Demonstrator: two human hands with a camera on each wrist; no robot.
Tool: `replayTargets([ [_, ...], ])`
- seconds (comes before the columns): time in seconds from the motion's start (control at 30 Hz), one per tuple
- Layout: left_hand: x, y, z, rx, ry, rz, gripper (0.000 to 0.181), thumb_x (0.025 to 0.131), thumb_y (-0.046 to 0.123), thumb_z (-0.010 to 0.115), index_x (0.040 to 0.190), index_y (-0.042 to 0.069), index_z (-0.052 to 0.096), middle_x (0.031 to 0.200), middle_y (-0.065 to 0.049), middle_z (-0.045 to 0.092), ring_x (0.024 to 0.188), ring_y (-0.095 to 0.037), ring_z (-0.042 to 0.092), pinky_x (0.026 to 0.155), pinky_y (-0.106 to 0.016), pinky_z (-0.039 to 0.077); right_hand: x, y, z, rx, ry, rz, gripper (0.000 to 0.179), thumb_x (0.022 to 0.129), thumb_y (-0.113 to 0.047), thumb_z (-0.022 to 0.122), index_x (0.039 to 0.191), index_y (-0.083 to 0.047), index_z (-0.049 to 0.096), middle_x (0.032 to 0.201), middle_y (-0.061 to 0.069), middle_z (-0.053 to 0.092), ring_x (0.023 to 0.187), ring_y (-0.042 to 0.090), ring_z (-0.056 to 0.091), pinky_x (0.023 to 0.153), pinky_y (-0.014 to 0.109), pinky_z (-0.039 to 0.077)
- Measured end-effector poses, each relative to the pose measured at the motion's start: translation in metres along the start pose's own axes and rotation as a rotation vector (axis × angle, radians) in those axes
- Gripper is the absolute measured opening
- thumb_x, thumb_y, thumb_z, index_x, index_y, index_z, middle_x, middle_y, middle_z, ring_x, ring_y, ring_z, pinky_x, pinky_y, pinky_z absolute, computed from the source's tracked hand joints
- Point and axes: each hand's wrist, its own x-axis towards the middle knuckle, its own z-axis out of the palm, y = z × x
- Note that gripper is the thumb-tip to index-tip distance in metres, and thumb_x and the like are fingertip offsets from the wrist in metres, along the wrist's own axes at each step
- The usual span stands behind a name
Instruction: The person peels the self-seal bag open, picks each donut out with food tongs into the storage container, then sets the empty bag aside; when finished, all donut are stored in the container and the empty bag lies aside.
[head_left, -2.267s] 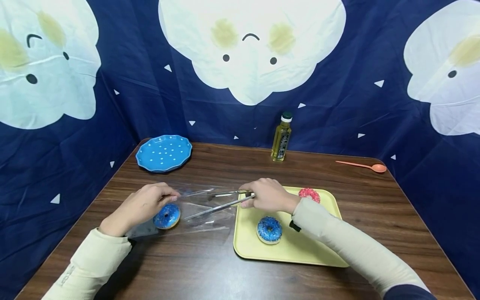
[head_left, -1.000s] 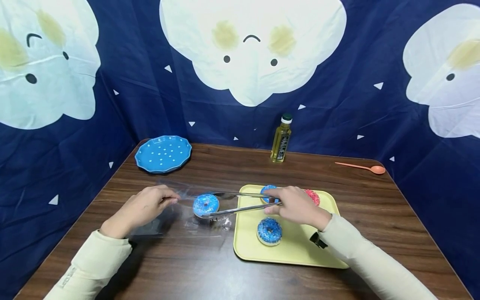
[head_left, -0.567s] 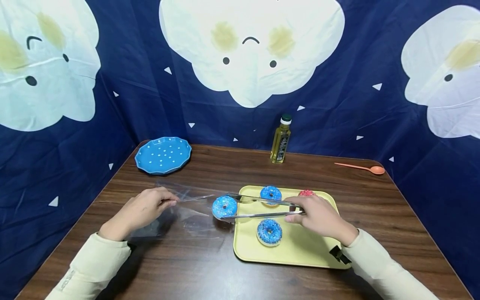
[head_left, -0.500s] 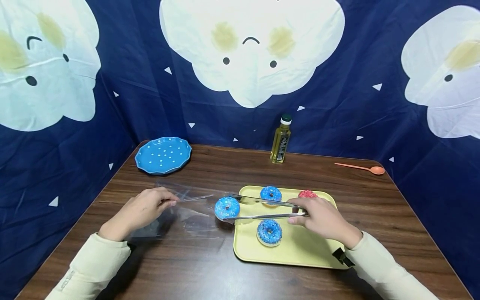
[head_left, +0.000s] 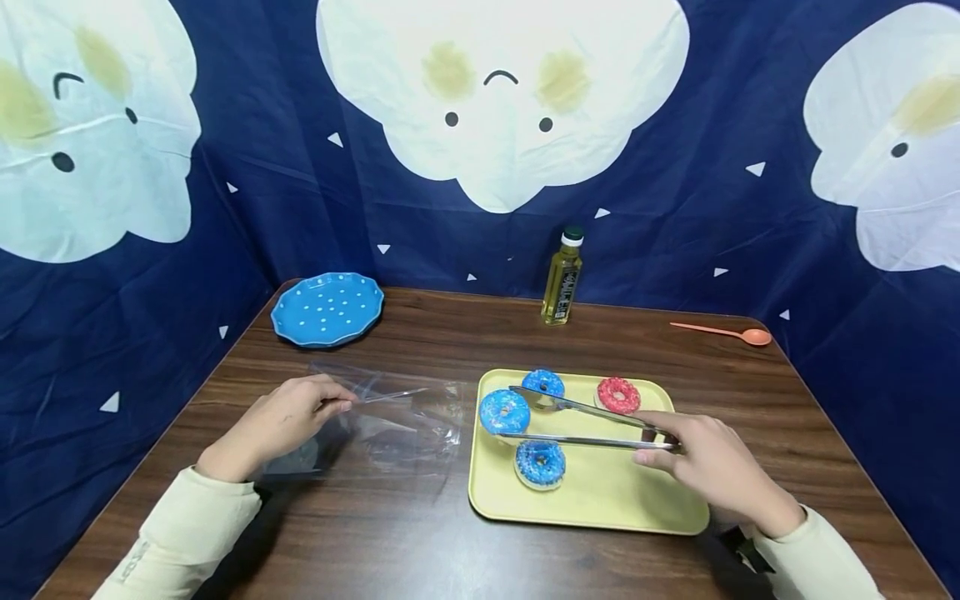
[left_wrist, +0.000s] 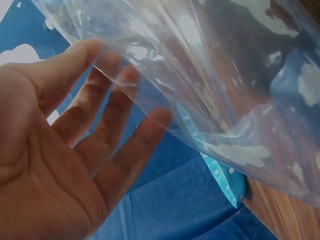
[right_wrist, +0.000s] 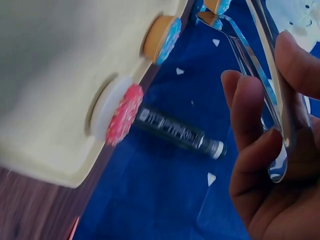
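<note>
In the head view my left hand (head_left: 288, 421) pinches the edge of a clear plastic bag (head_left: 405, 429) between thumb and index finger; in the left wrist view its other fingers lie behind the film. My right hand (head_left: 723, 467) grips metal tongs (head_left: 592, 441), whose two arms point left. Between the tong tips is a light-blue donut (head_left: 492, 410), over the left part of the yellow tray (head_left: 622, 500). A second blue donut (head_left: 545, 377) sits behind it, partly hidden by the tongs. A darker blue donut (head_left: 540, 475) lies in front, and a red donut (head_left: 618, 395) at the back right.
A blue polka-dot plate (head_left: 327, 308) lies at the table's back left. An oil bottle (head_left: 562, 283) with a green cap stands upright behind the tray. An orange spoon (head_left: 753, 337) is at the back right. A blue cloud-patterned cloth (head_left: 465, 250) hangs behind the table.
My right hand has moved right with the tongs, bringing the light-blue donut out of the bag and over the tray. The left hand stays nearly in place, pinching the bag.
</note>
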Motion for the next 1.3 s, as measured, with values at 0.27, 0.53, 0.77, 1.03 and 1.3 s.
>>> replayTargets([
  [0.27, 0.001, 0.0, 0.002, -0.01, -0.007, -0.014, 0.012, 0.096, 0.012, 0.069, 0.104, 0.01, 0.078, 0.097, 0.001, 0.071, 0.082, -0.012, 0.063, 0.066, -0.035, 0.053, -0.021, 0.012, -0.011, -0.027, 0.047, 0.036, 0.036, 0.082, -0.033, 0.083, 0.115, -0.021, 0.073, 0.071, -0.021, 0.05, 0.061, -0.001, 0.044, 0.054, 0.025, 0.035],
  [0.53, 0.003, 0.0, 0.002, -0.006, 0.003, -0.001, 0.012, 0.096, 0.012, 0.069, 0.104, 0.011, 0.078, 0.095, 0.003, 0.07, 0.079, -0.009, 0.059, 0.063, -0.033, 0.05, -0.045, 0.024, -0.02, -0.069, 0.066, 0.089, 0.036, 0.082, -0.035, 0.083, 0.114, -0.022, 0.073, 0.071, -0.023, 0.049, 0.065, -0.001, 0.045, 0.056, 0.027, 0.037],
  [0.77, 0.003, 0.001, 0.003, -0.013, -0.003, 0.011, 0.012, 0.096, 0.013, 0.069, 0.104, 0.011, 0.078, 0.096, 0.004, 0.07, 0.079, -0.008, 0.059, 0.063, -0.033, 0.049, -0.071, 0.038, -0.024, -0.099, 0.01, 0.187, 0.048, 0.082, -0.038, 0.083, 0.124, -0.017, 0.071, 0.074, -0.02, 0.054, 0.069, 0.003, 0.049, 0.059, 0.036, 0.042],
  [1.03, 0.005, 0.001, 0.003, -0.01, -0.001, 0.009, 0.011, 0.096, 0.014, 0.07, 0.104, 0.013, 0.078, 0.096, 0.004, 0.07, 0.08, -0.009, 0.059, 0.063, -0.033, 0.049, -0.087, 0.058, -0.032, -0.147, 0.005, 0.173, 0.045, 0.079, -0.038, 0.085, 0.118, -0.02, 0.073, 0.08, -0.021, 0.06, 0.071, 0.0, 0.049, 0.058, 0.036, 0.043],
  [1.3, 0.008, 0.004, 0.004, -0.008, 0.0, 0.007, 0.011, 0.095, 0.014, 0.07, 0.103, 0.012, 0.078, 0.095, 0.004, 0.069, 0.083, -0.011, 0.061, 0.065, -0.035, 0.051, -0.097, 0.071, -0.038, -0.17, -0.057, 0.198, 0.039, 0.081, -0.041, 0.083, 0.115, -0.024, 0.072, 0.077, -0.024, 0.057, 0.07, -0.002, 0.05, 0.057, 0.035, 0.042],
])
